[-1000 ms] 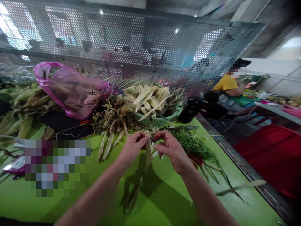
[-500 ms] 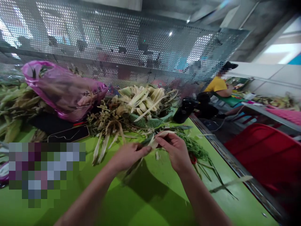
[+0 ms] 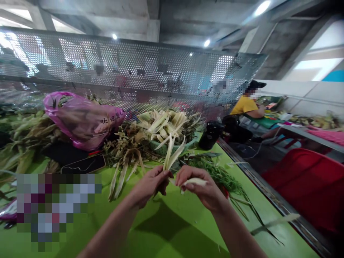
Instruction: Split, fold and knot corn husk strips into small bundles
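Observation:
In front of me, my left hand [image 3: 150, 184] is closed around a small bunch of pale corn husk strips [image 3: 173, 154], whose long ends fan upward. My right hand [image 3: 204, 188] pinches a cream-coloured piece of corn husk [image 3: 197, 181] beside it, its fingertips close to the base of the bunch. Whether the two pieces are joined is hidden by the fingers. Just beyond the hands, a green basket [image 3: 176, 148] holds a heap of dry husks [image 3: 161, 123]. Long dried strips [image 3: 125, 173] lie on the green table [image 3: 113, 229] left of the hands.
A pink plastic bag [image 3: 80, 123] and a phone [image 3: 83, 164] lie left, near more husks [image 3: 29, 136]. Green stems [image 3: 223, 175] and a dark bottle [image 3: 211, 134] are right. Beyond the table edge are a red chair [image 3: 306, 186] and a person in yellow [image 3: 244, 105].
The view has tilted up. My left hand has turned upright, so the husk strips now stand up from it. My right hand has moved slightly apart with its piece of husk.

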The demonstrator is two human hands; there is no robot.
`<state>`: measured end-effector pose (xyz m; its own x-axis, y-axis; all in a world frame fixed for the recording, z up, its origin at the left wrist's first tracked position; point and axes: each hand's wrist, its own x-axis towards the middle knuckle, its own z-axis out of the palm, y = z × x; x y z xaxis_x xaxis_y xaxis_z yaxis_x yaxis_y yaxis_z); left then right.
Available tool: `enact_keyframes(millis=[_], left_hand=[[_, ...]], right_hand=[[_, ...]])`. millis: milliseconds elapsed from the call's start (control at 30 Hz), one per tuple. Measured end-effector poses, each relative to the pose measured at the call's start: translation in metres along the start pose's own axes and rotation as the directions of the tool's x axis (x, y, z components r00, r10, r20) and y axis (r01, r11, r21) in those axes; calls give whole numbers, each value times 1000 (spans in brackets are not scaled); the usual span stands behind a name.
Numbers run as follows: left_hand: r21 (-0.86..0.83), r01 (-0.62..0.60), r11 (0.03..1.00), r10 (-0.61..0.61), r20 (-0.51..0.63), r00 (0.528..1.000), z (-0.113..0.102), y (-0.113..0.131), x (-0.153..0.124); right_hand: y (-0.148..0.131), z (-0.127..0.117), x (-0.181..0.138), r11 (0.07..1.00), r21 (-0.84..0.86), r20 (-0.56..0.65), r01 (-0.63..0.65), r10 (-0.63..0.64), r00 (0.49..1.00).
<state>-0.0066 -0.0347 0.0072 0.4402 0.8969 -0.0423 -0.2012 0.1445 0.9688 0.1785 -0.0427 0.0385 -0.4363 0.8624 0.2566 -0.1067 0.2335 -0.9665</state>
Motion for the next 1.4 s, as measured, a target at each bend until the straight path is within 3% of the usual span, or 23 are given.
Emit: enact_keyframes(millis=[67,100,167,267,367,467,633,800,1033,1233,1400], left_hand=[[43,-19,999,22,-54,998,0,-3,3],[64,-25,998,30,-63,998,0,-4,4],[94,-18,995,23,-62,998,0,-5,5],[128,13,992,-9,-35,999,1,-5,4],[142,28,989,-33,36,999,4,-6,3],[127,12,992,-22,73,997,4,-8,4],[174,-11,985,12,-9,1000,3,-15,9],[218,-57,974,77,-84,994,1,-19,11],[302,-120,946,153,-88,984,5,-6,4],[154,-126,980,144,-109,984,4,-7,7],[161,-89,983,119,-185,976,2,-12,10]], right_hand=[[1,0,1,999,-8,140,-31,32,990],[3,1,2,999,1,141,-48,47,989],[8,1,5,997,28,-15,-68,69,998],[15,1,10,998,13,-320,-64,65,945],[18,2,14,998,-32,-435,-59,39,900],[17,2,13,997,-62,-456,-53,19,890],[19,-1,11,999,-38,-484,1,-20,875],[21,-4,11,998,34,-561,44,-17,827],[18,-4,12,993,103,-597,51,21,802],[17,-3,12,992,104,-606,66,11,795],[18,-2,13,990,123,-608,70,19,794]])
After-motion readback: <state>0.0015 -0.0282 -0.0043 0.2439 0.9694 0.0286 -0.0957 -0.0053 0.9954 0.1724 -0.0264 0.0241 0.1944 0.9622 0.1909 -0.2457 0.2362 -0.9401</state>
